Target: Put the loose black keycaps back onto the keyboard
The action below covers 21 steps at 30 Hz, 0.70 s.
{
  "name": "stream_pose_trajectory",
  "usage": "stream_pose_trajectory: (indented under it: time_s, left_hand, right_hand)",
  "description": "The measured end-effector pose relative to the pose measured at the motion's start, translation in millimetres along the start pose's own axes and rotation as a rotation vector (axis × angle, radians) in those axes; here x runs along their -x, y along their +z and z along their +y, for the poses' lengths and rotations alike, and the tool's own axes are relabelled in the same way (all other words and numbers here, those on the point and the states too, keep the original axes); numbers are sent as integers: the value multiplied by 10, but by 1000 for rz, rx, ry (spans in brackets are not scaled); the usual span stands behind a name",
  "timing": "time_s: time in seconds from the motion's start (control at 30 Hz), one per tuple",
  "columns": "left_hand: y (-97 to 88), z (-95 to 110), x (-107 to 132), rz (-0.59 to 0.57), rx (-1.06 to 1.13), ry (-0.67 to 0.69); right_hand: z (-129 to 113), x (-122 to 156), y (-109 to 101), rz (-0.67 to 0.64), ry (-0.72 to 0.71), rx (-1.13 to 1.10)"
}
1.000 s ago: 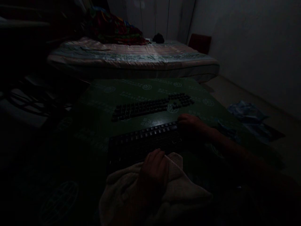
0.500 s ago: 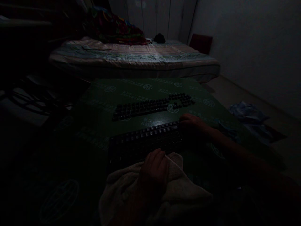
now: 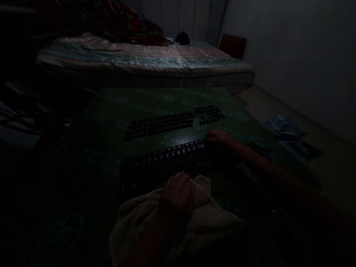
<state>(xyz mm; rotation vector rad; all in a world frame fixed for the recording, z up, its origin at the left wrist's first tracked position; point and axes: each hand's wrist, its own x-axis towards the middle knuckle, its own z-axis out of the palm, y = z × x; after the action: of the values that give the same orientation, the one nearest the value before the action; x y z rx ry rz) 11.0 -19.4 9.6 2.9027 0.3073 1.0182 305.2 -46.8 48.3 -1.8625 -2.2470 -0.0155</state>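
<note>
A dark keyboard [image 3: 164, 167] lies across the green table, with rows of keycaps at its far side and a darker, lower-looking area nearer me. My right hand [image 3: 219, 142] has its fingers curled over the keyboard's far right corner. At the front edge, my left hand [image 3: 178, 191] is closed on a light cloth [image 3: 214, 211], its fingertips against the keyboard. The cloth bunches under that palm and spreads both ways. Behind the keyboard, loose black keycaps [image 3: 164, 122] are laid out in keyboard order. Dim light hides the fingers' undersides.
The green table [image 3: 94, 144] bears white globe prints. Beyond it stands a bed [image 3: 144, 63] with a striped cover and a red blanket [image 3: 125, 26]. Crumpled cloth [image 3: 286, 128] lies on the floor to the right. Dark small cloth [image 3: 260, 148] rests near the right table edge.
The whole view has shifted a little, so everything appears slightly further left and higher. Both hands keep about the same places on the keyboard and cloth.
</note>
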Motion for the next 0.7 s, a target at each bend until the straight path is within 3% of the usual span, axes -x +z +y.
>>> stream_pose_trajectory:
  time_s: [0.7]
  left_hand:
    - [-25,-27,-90,-10,-1,38]
  right_hand:
    - [-18,-42,-43,-77,34,67]
